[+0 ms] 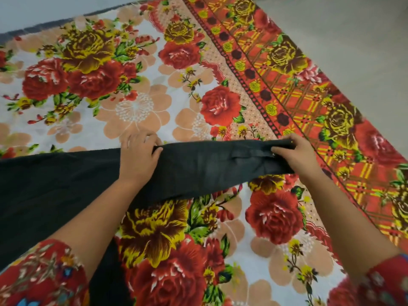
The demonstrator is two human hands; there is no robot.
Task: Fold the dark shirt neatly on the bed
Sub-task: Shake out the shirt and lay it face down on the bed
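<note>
Flowered bed (136, 89) spreads below; dark shirt (66, 184) lies across it from the left; left hand (138, 155) and right hand (291, 151) each pinch its far folded edge.

The shirt (209, 164) lies across the bedspread (136, 85), running from the left to right of centre; the left hand (139, 151) grips its far edge mid-span; the right hand (289, 151) grips its right end; the floor (353, 40) lies right of the bedspread.
</note>
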